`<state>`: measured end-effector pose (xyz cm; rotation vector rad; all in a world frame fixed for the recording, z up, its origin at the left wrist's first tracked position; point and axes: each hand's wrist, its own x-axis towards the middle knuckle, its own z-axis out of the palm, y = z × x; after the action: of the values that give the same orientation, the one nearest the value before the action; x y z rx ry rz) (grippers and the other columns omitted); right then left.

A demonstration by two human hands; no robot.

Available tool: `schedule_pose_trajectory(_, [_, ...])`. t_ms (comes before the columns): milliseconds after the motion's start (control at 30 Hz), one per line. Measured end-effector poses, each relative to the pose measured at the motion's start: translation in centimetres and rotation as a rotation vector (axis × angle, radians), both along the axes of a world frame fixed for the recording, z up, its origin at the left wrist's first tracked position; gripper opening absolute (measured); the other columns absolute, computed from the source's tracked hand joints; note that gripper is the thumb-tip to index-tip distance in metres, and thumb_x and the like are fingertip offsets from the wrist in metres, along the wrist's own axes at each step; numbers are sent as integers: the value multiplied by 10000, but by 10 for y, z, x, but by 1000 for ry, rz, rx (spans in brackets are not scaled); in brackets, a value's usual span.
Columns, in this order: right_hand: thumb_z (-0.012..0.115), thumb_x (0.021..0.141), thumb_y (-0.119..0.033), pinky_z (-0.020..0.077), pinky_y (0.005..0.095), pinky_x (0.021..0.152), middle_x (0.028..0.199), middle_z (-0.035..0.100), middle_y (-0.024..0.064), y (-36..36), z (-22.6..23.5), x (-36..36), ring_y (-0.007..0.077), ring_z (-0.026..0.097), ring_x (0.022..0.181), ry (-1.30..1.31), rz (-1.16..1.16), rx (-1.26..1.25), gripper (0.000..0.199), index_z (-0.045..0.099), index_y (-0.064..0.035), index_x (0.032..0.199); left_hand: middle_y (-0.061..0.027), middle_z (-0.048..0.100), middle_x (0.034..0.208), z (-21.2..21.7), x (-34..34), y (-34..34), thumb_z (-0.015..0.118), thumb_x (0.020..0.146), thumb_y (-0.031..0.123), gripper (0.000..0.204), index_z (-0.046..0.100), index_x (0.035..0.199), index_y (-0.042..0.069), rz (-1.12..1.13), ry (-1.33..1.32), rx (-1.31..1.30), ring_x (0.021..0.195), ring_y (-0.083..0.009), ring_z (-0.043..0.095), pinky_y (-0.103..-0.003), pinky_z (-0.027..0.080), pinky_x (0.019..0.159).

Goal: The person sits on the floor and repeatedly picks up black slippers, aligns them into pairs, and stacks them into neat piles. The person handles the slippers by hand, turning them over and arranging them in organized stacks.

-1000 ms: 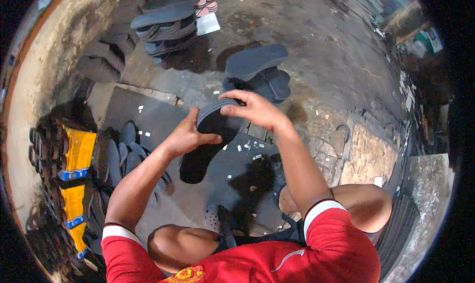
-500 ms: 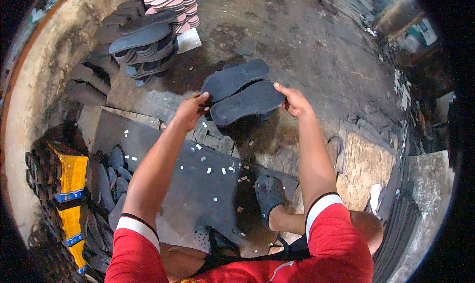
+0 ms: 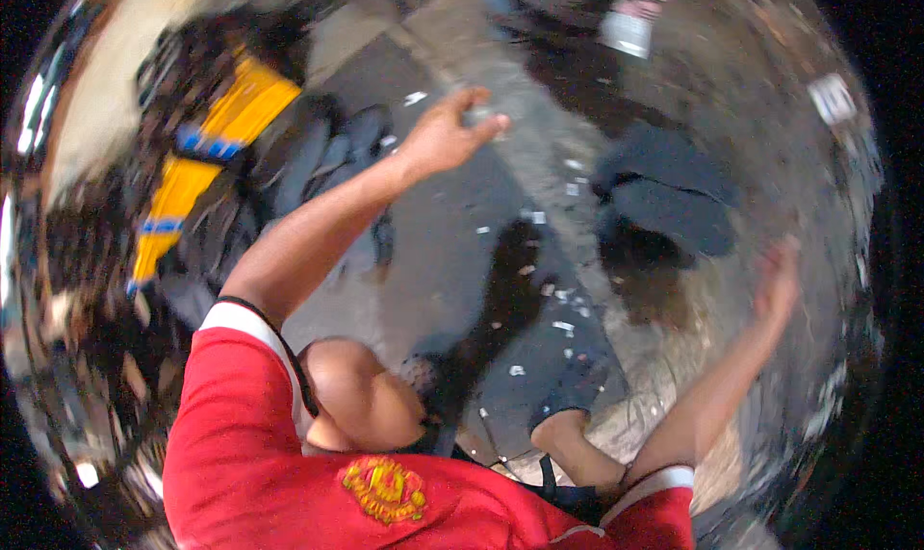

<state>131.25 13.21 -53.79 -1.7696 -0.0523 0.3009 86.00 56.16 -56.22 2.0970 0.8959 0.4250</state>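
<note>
A pair of dark shoe soles (image 3: 674,213) lies on the floor right of the middle, side by side and blurred, apart from both my hands. My left hand (image 3: 450,136) is in the air above the dark mat, thumb and fingers apart, with nothing in it. Nearest to it on the left are several dark soles (image 3: 332,151) in a heap. Beyond the pair, toward the right, my right hand (image 3: 776,279) is smeared by motion, and its finger pose does not show clearly.
A dark mat (image 3: 433,213) strewn with small white scraps (image 3: 518,370) covers the floor before me. At the left stand stacks of dark soles with yellow and blue packaging (image 3: 252,102). A white card (image 3: 628,32) and a pale block (image 3: 832,100) are farther off. My foot rests at the mat's right edge.
Both hands have let go of the soles and moved apart, the left one toward the heap at the left. My view has swung left, so the scene sits farther right.
</note>
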Motion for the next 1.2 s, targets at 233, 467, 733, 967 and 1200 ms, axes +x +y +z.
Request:
schedule_pose_trajectory(233, [583, 1023, -281, 458, 357, 978, 1084, 695, 73, 135, 89, -171, 202, 624, 1029, -241, 146, 138, 318, 674, -25, 1188, -223, 353, 1599, -78, -334, 26, 638, 854, 730, 840, 484, 1519, 240, 683, 569, 196, 1488, -395, 313, -610, 263, 1168])
schedule_pose_trajectory(467, [684, 998, -280, 512, 305, 907, 1020, 708, 39, 234, -11, -371, 150, 648, 956, -132, 974, -92, 282, 692, -36, 1140, -196, 211, 1664, -120, -277, -88, 614, 800, 809, 938, 336, 1593, 392, 560, 573, 143, 1539, -445, 149, -702, 153, 1160])
schedule_pose_trajectory(733, [818, 829, -327, 391, 500, 1108, 1289, 578, 238, 243, -124, -490, 453, 483, 1278, -671, 1115, -245, 700, 510, -38, 1387, -195, 159, 1690, -118, -268, -171, 711, 715, 777, 1096, 269, 1623, 350, 235, 465, 249, 1540, -459, 162, -729, 203, 1136])
schedule_pose_trajectory(967, [823, 825, -378, 429, 505, 1073, 1326, 591, 276, 323, -131, -463, 469, 523, 1249, -590, 1104, -372, 771, 477, -20, 1414, -83, 303, 1651, -116, -326, -203, 871, 696, 425, 1167, 217, 1636, 201, 73, 508, 249, 1529, -341, 266, -608, 174, 1222])
schedule_pose_trajectory(1200, [767, 901, -275, 516, 355, 929, 1124, 711, 140, 294, -114, -461, 244, 673, 1027, 1, 1140, -174, 400, 678, -25, 1200, -69, 368, 1617, -107, -358, -226, 801, 795, 354, 1001, 268, 1616, 142, -133, 681, 381, 1523, -284, 292, -581, 150, 1237])
